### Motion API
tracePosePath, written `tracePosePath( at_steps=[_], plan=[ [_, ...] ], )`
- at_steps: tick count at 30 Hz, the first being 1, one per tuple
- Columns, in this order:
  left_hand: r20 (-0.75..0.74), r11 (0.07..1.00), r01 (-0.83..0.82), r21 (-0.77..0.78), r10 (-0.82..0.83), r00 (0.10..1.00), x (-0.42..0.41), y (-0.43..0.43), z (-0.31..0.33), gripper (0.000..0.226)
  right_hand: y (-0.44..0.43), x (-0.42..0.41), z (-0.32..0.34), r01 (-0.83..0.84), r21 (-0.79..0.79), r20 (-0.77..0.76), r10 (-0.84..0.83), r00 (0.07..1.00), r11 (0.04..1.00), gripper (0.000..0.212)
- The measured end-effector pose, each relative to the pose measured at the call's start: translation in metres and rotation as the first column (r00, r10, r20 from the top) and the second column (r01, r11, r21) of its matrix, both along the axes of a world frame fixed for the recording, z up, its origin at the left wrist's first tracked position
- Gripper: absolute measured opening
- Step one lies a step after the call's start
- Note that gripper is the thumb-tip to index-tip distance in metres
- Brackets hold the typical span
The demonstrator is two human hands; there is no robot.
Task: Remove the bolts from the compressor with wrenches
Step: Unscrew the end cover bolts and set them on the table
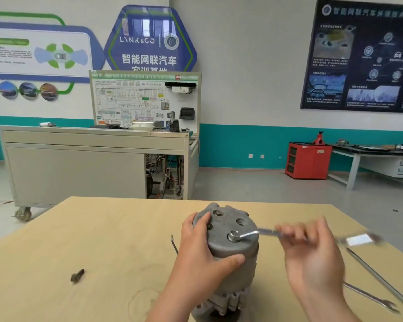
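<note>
Pale wood surface (pixel 79 228), smooth, faintly ring-stained. Spare wrench (pixel 370 298) lies at near right. Compressor (pixel 233 249): grey cast-metal cylinder, upright, centre. Left hand (pixel 203 259) grips its top, fingers (pixel 204 220) over the rim. Right hand (pixel 312 252), blurred, fingers curled round a steel wrench (pixel 249 234); ring end sits on a top bolt (pixel 234 236). Loose bolt (pixel 77 275), dark, well left. Wheeled cabinet (pixel 79 168) beyond.

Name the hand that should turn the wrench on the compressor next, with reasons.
Right. The right hand grips the wrench, whose ring end sits over a bolt on top of the compressor. The left hand holds the compressor body, so it serves best as the brace.
</note>
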State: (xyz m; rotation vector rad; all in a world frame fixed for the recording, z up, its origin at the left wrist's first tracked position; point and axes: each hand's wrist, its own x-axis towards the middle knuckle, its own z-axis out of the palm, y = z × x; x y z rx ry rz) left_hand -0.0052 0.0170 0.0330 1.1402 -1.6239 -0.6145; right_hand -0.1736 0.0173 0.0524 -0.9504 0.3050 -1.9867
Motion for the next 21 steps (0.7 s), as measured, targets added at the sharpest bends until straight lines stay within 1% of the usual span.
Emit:
tracePosePath(
  at_steps=[1, 2, 3, 4, 5, 6, 7, 8, 9, 10, 11, 12, 13, 14, 15, 16, 17, 18, 19, 20, 21],
  plan=[
    [0.033, 1.000, 0.001, 0.020, -0.002, 0.999, -0.003, 0.000, 0.002, 0.099, -0.017, -0.006, 0.004, 0.038, 0.182, 0.112, -0.059, 0.992, 0.982, 0.037],
    [0.038, 1.000, -0.016, 0.011, 0.015, 0.999, -0.006, 0.000, 0.004, 0.098, -0.034, -0.008, 0.016, 0.095, 0.373, -0.001, -0.101, 0.995, 0.923, 0.032],
    [0.045, 1.000, -0.025, 0.009, 0.025, 0.999, -0.008, -0.001, 0.005, 0.099, -0.054, -0.006, 0.027, 0.143, 0.482, -0.168, -0.069, 0.983, 0.865, 0.026],
    [0.043, 0.999, -0.032, 0.002, 0.031, 0.999, -0.008, -0.001, 0.005, 0.099, -0.072, -0.001, 0.036, 0.216, 0.521, -0.394, 0.008, 0.919, 0.826, 0.020],
    [0.063, 1.000, -0.025, 0.011, 0.024, 0.998, -0.006, -0.001, 0.006, 0.100, -0.087, 0.005, 0.043, 0.300, 0.501, -0.617, 0.092, 0.781, 0.812, 0.017],
    [0.056, 1.000, -0.018, 0.024, 0.017, 0.998, -0.005, -0.001, 0.004, 0.101, -0.099, 0.013, 0.051, 0.421, 0.411, -0.831, 0.143, 0.538, 0.809, 0.020],
    [0.073, 0.999, -0.020, 0.031, 0.017, 0.997, -0.004, 0.001, 0.004, 0.101, -0.108, 0.023, 0.059, 0.480, 0.280, -0.943, 0.146, 0.298, 0.831, 0.025],
    [0.088, 0.999, -0.020, 0.032, 0.017, 0.996, -0.004, 0.001, 0.004, 0.101, -0.112, 0.036, 0.069, 0.479, 0.165, -0.986, 0.142, 0.085, 0.862, 0.029],
    [0.098, 0.999, -0.023, 0.030, 0.020, 0.995, -0.004, 0.001, 0.005, 0.100, -0.112, 0.052, 0.079, 0.451, 0.064, -0.987, 0.122, -0.101, 0.890, 0.031],
    [0.102, 1.000, -0.022, 0.011, 0.020, 0.995, -0.004, 0.000, 0.006, 0.095, -0.108, 0.069, 0.087, 0.390, -0.020, -0.968, 0.080, -0.239, 0.920, 0.031],
    [0.112, 1.000, -0.016, -0.010, 0.017, 0.994, -0.005, -0.001, 0.008, 0.088, -0.100, 0.085, 0.091, 0.307, -0.081, -0.943, 0.027, -0.333, 0.948, 0.033],
    [0.112, 0.999, -0.006, -0.032, 0.009, 0.994, -0.006, 0.000, 0.010, 0.078, -0.090, 0.099, 0.092, 0.205, -0.120, -0.925, -0.034, -0.380, 0.971, 0.038],
    [0.101, 0.999, 0.011, -0.038, -0.007, 0.995, -0.006, 0.002, 0.013, 0.070, -0.076, 0.109, 0.090, 0.092, -0.140, -0.916, -0.094, -0.389, 0.986, 0.042],
    [0.077, 0.998, 0.030, -0.050, -0.026, 0.997, -0.006, 0.003, 0.013, 0.062, -0.063, 0.113, 0.086, -0.020, -0.170, -0.914, -0.166, -0.370, 0.985, 0.044],
    [0.073, 0.998, 0.034, -0.053, -0.030, 0.997, -0.005, 0.004, 0.014, 0.053, -0.048, 0.112, 0.081, -0.134, -0.227, -0.911, -0.259, -0.321, 0.965, 0.045],
    [0.097, 0.998, 0.034, -0.046, -0.030, 0.995, -0.004, 0.005, 0.013, 0.044, -0.033, 0.105, 0.075, -0.242, -0.303, -0.905, -0.358, -0.230, 0.922, 0.045],
    [0.145, 1.000, 0.015, -0.025, -0.011, 0.989, -0.003, 0.004, 0.013, 0.038, -0.018, 0.095, 0.067, -0.328, -0.393, -0.889, -0.446, -0.103, 0.859, 0.047],
    [0.169, 1.000, -0.005, -0.030, 0.010, 0.986, -0.001, 0.003, 0.010, 0.039, -0.006, 0.083, 0.059, -0.374, -0.471, -0.865, -0.501, 0.019, 0.799, 0.049],
    [0.166, 0.999, -0.017, -0.050, 0.025, 0.986, 0.000, -0.001, 0.007, 0.044, 0.002, 0.070, 0.048, -0.380, -0.532, -0.839, -0.530, 0.119, 0.757, 0.053],
    [0.157, 0.998, -0.021, -0.067, 0.031, 0.987, 0.001, -0.005, 0.005, 0.050, 0.010, 0.057, 0.036, -0.349, -0.577, -0.816, -0.538, 0.211, 0.738, 0.057],
    [0.155, 0.997, -0.022, -0.076, 0.034, 0.987, 0.000, -0.006, 0.005, 0.062, 0.013, 0.046, 0.021, -0.285, -0.614, -0.785, -0.533, 0.315, 0.736, 0.058]
  ],
)
